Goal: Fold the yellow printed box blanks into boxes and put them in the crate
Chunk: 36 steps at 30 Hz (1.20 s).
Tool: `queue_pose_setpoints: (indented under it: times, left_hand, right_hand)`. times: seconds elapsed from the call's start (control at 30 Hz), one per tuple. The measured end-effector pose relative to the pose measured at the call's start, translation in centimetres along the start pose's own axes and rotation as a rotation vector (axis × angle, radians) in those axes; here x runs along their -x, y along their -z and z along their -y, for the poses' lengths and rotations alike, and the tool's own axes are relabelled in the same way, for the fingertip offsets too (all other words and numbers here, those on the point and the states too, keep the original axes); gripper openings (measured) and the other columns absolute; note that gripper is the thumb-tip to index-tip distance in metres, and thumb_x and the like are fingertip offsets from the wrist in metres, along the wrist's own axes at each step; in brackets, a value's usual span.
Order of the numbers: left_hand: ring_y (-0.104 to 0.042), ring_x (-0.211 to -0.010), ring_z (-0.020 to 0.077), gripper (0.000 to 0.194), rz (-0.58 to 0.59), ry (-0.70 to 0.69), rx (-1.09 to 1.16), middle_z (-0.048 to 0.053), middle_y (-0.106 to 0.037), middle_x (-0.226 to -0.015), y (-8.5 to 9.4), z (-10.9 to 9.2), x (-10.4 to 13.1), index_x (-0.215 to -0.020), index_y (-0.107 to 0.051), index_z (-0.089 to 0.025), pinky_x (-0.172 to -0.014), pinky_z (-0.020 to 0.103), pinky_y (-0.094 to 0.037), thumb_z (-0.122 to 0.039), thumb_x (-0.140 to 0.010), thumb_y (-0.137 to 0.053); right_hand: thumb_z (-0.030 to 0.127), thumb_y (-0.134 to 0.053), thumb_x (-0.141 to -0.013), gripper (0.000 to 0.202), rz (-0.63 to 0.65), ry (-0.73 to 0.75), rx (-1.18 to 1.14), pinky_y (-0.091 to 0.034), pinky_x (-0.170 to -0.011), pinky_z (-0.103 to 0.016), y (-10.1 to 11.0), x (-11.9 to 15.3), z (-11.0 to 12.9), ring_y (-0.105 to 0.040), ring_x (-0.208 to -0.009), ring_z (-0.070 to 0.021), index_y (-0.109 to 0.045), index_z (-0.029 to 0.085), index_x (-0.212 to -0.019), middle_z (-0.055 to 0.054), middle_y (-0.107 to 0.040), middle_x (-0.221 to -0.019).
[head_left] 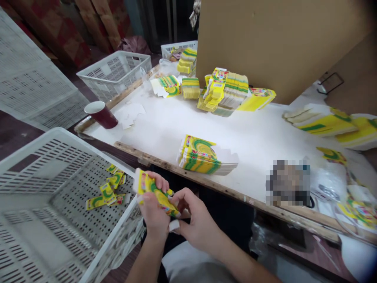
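Observation:
Close to my body, my left hand [154, 210] is wrapped round a small yellow-and-green printed carton [157, 192], held tilted. My right hand [196, 216] pinches the carton's near end, where white flaps show between thumb and fingers. Just beyond my hands, a stack of flat printed cartons [200, 153] lies at the table's front edge, its white flaps pointing right. To the left, a white plastic crate [59, 137] contains several small yellow cartons [107, 192] lying loosely on its perforated floor.
On the white table [153, 129], a maroon cup [101, 114] leans at the left. More carton stacks [226, 90] stand at the back against a large cardboard sheet [265, 47]. Other cartons [326, 120] and plastic wrap [330, 181] lie right. Another crate [118, 70] stands behind.

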<state>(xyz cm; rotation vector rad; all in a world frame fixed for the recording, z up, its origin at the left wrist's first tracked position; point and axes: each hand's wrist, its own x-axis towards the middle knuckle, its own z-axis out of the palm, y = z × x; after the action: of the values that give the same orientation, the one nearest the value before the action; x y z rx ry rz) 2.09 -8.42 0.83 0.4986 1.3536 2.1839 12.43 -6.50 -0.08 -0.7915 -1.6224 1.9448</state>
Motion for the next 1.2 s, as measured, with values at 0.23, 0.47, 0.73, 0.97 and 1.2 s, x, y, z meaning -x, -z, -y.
queue_pose_setpoints:
  times: [0.23, 0.47, 0.73, 0.97, 1.2]
  left_hand:
    - [-0.059, -0.071, 0.0136, 0.027, 0.048, 0.104, -0.238, 0.001, -0.063, -0.081, 2.5, 2.1, 1.6, -0.089, -0.060, -0.020, -0.068, 0.026, -0.051, -0.044, -0.077, -0.063]
    - [-0.052, -0.118, 0.0286, 0.056, 0.287, -0.095, -0.415, 0.013, -0.056, -0.125, 4.2, -2.0, 0.0, -0.124, -0.052, -0.019, -0.100, 0.044, -0.041, -0.055, -0.081, -0.051]
    - [-0.059, -0.075, 0.0156, 0.031, 0.833, 0.008, -0.981, 0.002, -0.060, -0.086, 2.5, -2.3, 0.9, -0.109, -0.058, -0.025, -0.065, 0.027, -0.049, -0.028, -0.079, -0.060]
    - [-0.055, -0.077, 0.0159, 0.011, 0.635, -0.100, -1.147, 0.002, -0.055, -0.081, 3.8, 5.0, 2.3, -0.080, -0.051, -0.019, -0.069, 0.029, -0.048, -0.010, -0.075, -0.054]
    - [-0.044, -0.110, 0.0339, 0.024, 0.300, -0.111, -1.415, 0.015, -0.047, -0.110, 7.3, 8.7, 2.2, -0.102, -0.051, -0.016, -0.090, 0.055, -0.037, -0.019, -0.078, -0.055]
  right_hand:
    - [0.018, -0.070, -0.066, 0.015, -0.152, 0.035, -0.050, -0.039, -0.050, -0.021, 3.6, -0.6, 0.3, -0.050, -0.054, -0.0098, -0.055, 0.019, -0.069, 0.004, -0.056, -0.061]
    - [0.008, -0.054, -0.081, 0.022, -0.308, 0.523, 0.730, -0.044, -0.066, -0.032, 6.9, 0.0, 2.3, -0.056, -0.072, -0.0168, -0.069, 0.024, -0.081, -0.002, -0.063, -0.074]
    - [0.009, -0.057, -0.078, 0.030, -0.258, 0.605, 0.708, -0.037, -0.099, -0.043, 4.6, 0.2, 1.5, -0.052, -0.108, -0.0220, -0.062, 0.029, -0.100, -0.003, -0.061, -0.100]
    - [0.006, -0.042, -0.079, 0.029, -0.284, 0.202, 0.302, -0.050, -0.083, -0.033, 2.7, -1.5, -4.4, -0.061, -0.090, -0.0170, -0.061, 0.021, -0.095, -0.004, -0.064, -0.094]
    - [0.003, -0.053, -0.070, 0.037, -0.171, -0.069, 0.390, -0.051, -0.080, -0.038, 4.0, -0.8, -11.2, -0.064, -0.085, -0.0190, -0.063, 0.021, -0.100, -0.006, -0.066, -0.096]
